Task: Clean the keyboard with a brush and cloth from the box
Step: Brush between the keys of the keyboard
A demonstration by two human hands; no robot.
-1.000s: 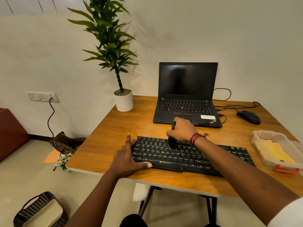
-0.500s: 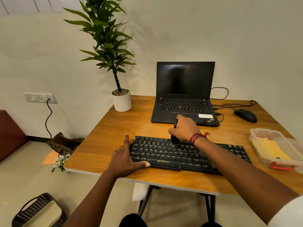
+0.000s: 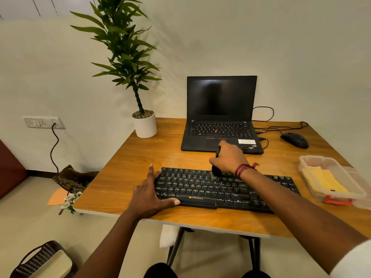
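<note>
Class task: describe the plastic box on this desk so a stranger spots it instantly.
Start at the wooden table and go to its right edge. Nearer than the black mouse sits the plastic box: see-through where its neighbours are black, with a yellow cloth inside.

A single wide-angle camera on the person's head looks forward and down across the table from its near edge. The keyboard sits close below the lens, the laptop and wall farther ahead, and the floor shows at left and bottom.
</note>
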